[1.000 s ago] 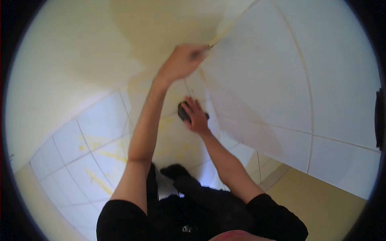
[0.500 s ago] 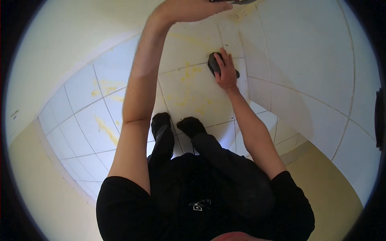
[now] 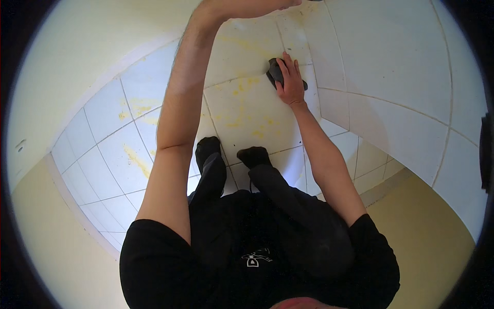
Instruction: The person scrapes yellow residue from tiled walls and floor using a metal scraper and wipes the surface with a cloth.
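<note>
My right hand (image 3: 290,82) presses a dark cloth or sponge (image 3: 275,72) flat against a white floor tile (image 3: 247,116) smeared with yellow stains. My left hand (image 3: 247,7) reaches to the top edge of the view, fingers together, resting against the wall; whether it holds anything is hidden by the frame edge. My legs in black trousers and black socks (image 3: 231,154) stand on the tiles below.
White tiled floor with yellow streaks (image 3: 136,159) spreads left. Large white wall tiles (image 3: 401,72) rise at right. A cream wall (image 3: 67,67) stands at left, and a yellowish floor area (image 3: 422,226) lies beyond a tile edge at lower right.
The view has tilted down toward the floor. My right hand with the dark cloth has shifted slightly lower on the stained tile; my left arm stays stretched upward.
</note>
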`<move>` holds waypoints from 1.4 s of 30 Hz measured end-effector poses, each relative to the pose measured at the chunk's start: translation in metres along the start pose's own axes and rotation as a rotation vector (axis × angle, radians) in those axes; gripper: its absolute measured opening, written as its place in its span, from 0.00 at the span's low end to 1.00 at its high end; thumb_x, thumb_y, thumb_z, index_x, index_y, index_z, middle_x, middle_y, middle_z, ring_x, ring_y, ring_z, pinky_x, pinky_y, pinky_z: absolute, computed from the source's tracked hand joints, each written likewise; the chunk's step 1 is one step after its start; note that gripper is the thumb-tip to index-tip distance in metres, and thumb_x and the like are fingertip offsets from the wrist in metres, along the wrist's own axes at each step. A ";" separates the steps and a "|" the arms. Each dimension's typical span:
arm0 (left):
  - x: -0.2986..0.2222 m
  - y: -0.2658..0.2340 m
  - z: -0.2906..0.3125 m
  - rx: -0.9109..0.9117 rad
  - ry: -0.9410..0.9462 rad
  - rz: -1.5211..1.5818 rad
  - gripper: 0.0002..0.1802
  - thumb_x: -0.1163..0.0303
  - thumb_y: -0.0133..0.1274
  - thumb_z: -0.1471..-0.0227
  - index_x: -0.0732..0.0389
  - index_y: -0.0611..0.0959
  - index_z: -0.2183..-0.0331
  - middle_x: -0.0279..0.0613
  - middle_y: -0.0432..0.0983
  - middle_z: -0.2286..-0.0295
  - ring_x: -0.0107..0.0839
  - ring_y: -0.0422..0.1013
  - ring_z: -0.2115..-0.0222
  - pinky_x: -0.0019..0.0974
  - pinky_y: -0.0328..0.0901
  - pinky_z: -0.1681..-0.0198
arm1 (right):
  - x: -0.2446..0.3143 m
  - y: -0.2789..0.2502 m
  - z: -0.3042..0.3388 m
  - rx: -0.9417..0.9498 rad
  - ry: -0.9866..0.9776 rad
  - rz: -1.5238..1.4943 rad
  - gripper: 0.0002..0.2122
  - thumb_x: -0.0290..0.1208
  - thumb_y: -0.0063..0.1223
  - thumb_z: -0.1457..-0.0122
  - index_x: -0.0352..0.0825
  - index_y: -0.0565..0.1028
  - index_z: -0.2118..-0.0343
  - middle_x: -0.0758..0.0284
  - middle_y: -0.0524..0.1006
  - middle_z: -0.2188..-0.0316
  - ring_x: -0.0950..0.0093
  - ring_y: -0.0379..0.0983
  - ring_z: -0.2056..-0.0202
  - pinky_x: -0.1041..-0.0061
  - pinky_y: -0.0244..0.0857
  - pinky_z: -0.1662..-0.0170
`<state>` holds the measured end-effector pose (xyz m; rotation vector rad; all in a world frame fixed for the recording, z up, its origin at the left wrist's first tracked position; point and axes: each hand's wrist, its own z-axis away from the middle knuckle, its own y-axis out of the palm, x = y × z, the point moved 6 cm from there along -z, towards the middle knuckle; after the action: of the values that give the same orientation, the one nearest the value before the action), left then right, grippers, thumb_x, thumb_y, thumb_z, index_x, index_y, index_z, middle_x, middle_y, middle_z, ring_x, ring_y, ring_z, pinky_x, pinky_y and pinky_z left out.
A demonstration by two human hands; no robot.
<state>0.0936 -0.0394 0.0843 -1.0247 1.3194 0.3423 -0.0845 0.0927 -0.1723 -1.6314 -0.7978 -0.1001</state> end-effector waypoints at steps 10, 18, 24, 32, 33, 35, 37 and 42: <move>0.012 0.012 -0.007 0.047 0.041 0.103 0.16 0.67 0.51 0.39 0.67 0.85 0.57 0.25 0.64 0.81 0.18 0.57 0.79 0.28 0.56 0.76 | -0.001 0.003 0.001 0.026 -0.013 0.016 0.37 0.25 0.55 0.51 0.40 0.58 0.35 0.57 0.54 0.31 0.56 0.50 0.32 0.50 0.40 0.29; 0.015 0.009 -0.010 0.045 0.054 0.045 0.14 0.66 0.51 0.39 0.66 0.85 0.62 0.23 0.62 0.82 0.17 0.56 0.80 0.28 0.54 0.77 | 0.005 0.003 -0.001 0.018 -0.019 0.009 0.35 0.25 0.53 0.51 0.39 0.59 0.35 0.57 0.55 0.32 0.56 0.51 0.32 0.51 0.40 0.29; 0.012 0.014 -0.010 0.052 0.044 0.093 0.15 0.65 0.51 0.39 0.67 0.85 0.60 0.23 0.62 0.81 0.17 0.56 0.80 0.28 0.54 0.77 | -0.005 -0.001 0.001 0.025 -0.016 0.040 0.40 0.25 0.58 0.54 0.41 0.58 0.34 0.57 0.52 0.31 0.58 0.50 0.31 0.50 0.40 0.28; 0.017 0.001 0.003 0.061 0.034 0.078 0.17 0.66 0.51 0.38 0.66 0.84 0.55 0.24 0.64 0.81 0.17 0.57 0.80 0.27 0.55 0.77 | 0.001 0.002 0.000 0.013 -0.013 0.008 0.35 0.25 0.53 0.50 0.39 0.60 0.35 0.57 0.56 0.32 0.57 0.52 0.32 0.51 0.42 0.29; 0.016 -0.001 0.004 0.056 0.035 0.076 0.17 0.66 0.51 0.38 0.66 0.84 0.55 0.24 0.64 0.81 0.17 0.57 0.80 0.27 0.55 0.77 | -0.001 0.001 0.000 0.014 -0.018 0.009 0.35 0.25 0.53 0.50 0.39 0.60 0.35 0.57 0.56 0.32 0.57 0.52 0.32 0.51 0.42 0.29; 0.024 -0.001 0.010 0.067 -0.063 0.130 0.17 0.66 0.50 0.38 0.66 0.84 0.54 0.24 0.64 0.81 0.17 0.57 0.80 0.27 0.55 0.77 | -0.001 0.003 0.001 0.017 -0.003 0.005 0.37 0.27 0.56 0.52 0.40 0.60 0.35 0.57 0.55 0.32 0.57 0.52 0.32 0.51 0.40 0.28; 0.027 0.000 0.013 0.047 -0.057 0.121 0.17 0.65 0.50 0.38 0.66 0.84 0.54 0.24 0.64 0.81 0.16 0.57 0.80 0.27 0.55 0.78 | 0.001 0.002 0.000 0.004 -0.019 0.002 0.36 0.26 0.54 0.51 0.39 0.59 0.35 0.57 0.56 0.32 0.57 0.52 0.32 0.50 0.41 0.29; 0.029 -0.003 0.017 0.042 -0.071 0.077 0.17 0.65 0.50 0.37 0.65 0.84 0.53 0.24 0.64 0.82 0.16 0.57 0.81 0.26 0.55 0.78 | 0.006 0.003 0.000 0.000 -0.045 0.025 0.36 0.26 0.54 0.51 0.38 0.59 0.35 0.58 0.56 0.32 0.57 0.52 0.32 0.47 0.40 0.30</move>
<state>0.1143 -0.0374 0.0573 -0.9199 1.2995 0.4039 -0.0786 0.0952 -0.1722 -1.6486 -0.8110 -0.0459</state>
